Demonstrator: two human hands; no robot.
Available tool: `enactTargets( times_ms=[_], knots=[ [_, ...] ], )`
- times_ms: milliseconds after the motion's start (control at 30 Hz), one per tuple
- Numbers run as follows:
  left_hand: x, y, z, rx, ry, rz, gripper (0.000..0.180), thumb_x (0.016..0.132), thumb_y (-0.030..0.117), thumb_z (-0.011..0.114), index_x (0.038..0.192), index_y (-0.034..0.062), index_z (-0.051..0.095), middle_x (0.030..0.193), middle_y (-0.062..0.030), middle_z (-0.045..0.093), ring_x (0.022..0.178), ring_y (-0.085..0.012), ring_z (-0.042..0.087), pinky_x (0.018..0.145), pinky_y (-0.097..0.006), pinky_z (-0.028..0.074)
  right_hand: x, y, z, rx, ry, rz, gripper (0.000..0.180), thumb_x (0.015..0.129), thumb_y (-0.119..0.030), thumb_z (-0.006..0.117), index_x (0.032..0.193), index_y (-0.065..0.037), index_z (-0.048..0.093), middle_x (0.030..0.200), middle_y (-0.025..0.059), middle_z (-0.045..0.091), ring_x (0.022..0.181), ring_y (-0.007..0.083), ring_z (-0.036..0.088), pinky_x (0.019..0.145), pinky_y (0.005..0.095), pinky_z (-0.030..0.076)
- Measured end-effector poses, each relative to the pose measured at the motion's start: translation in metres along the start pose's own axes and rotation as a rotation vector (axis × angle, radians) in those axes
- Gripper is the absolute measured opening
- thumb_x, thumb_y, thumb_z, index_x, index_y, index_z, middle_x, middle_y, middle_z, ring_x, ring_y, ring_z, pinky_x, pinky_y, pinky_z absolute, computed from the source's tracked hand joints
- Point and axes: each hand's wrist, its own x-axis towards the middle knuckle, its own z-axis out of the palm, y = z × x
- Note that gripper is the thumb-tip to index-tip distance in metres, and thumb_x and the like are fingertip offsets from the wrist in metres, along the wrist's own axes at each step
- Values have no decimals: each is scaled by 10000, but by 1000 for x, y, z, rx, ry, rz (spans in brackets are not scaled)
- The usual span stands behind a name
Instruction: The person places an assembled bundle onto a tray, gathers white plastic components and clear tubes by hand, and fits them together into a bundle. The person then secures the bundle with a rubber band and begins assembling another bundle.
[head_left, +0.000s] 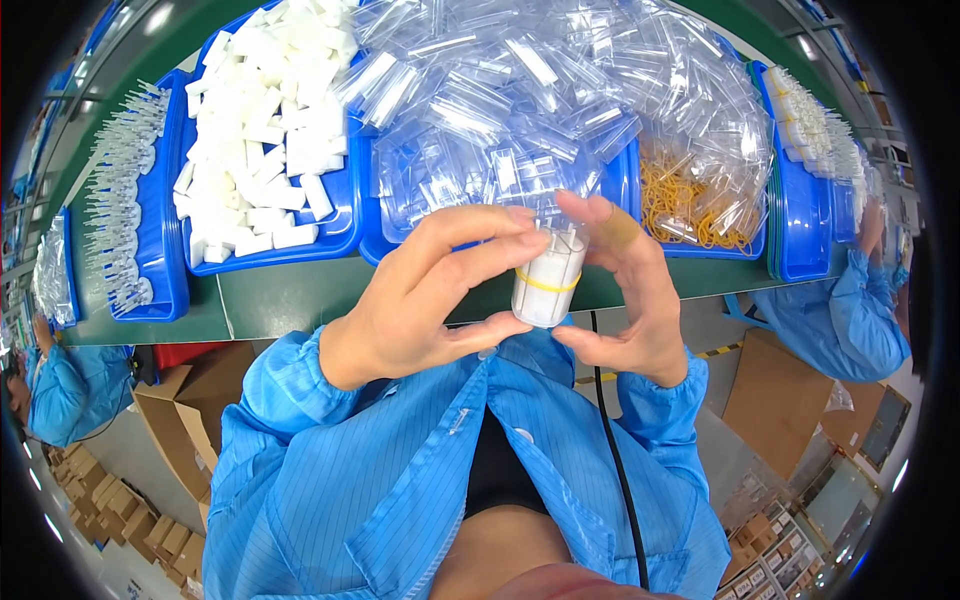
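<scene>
A short white foam cylinder [550, 283] with clear plastic pieces around it and a yellow rubber band about its middle is held in front of my chest, slightly tilted. My left hand [425, 285] grips it from the left, its fingers along the upper side and its thumb at the bottom edge. From the right my right hand [640, 290] curls round it, fingertips near the top and thumb by the base; a tan bandage wraps one finger. Beyond the hands lie a blue tray [385, 243] heaped with clear plastic pieces [480, 110] and a pile of yellow rubber bands [690, 205].
White foam blocks [265, 130] fill a blue tray [345, 240] on the left. Farther left, another tray [165, 290] holds rows of thin clear-white parts [125, 200]. Stacked blue trays [803, 250] stand right on the green table [270, 300]. Co-workers in blue sit at both sides.
</scene>
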Motion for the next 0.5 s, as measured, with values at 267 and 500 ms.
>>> enactTargets(
  times_ms=[267,500],
  knots=[
    [8,7,6,65,-64,119,620,673,56,863,1237,-13,615,1227,-179,625,1128,-361,637,914,-423,545,2,-13,-9,21,-66,221,728,783,-196,836,1405,5,514,1331,141,609,1156,227,618,956,349,501],
    [6,15,-6,274,1,-26,678,741,161,880,1302,-13,541,1285,-217,567,1177,-365,586,1005,-436,474,-2,-29,-68,-195,305,101,628,805,-149,821,1350,-12,541,1247,122,652,1110,178,641,977,341,501]
  ],
)
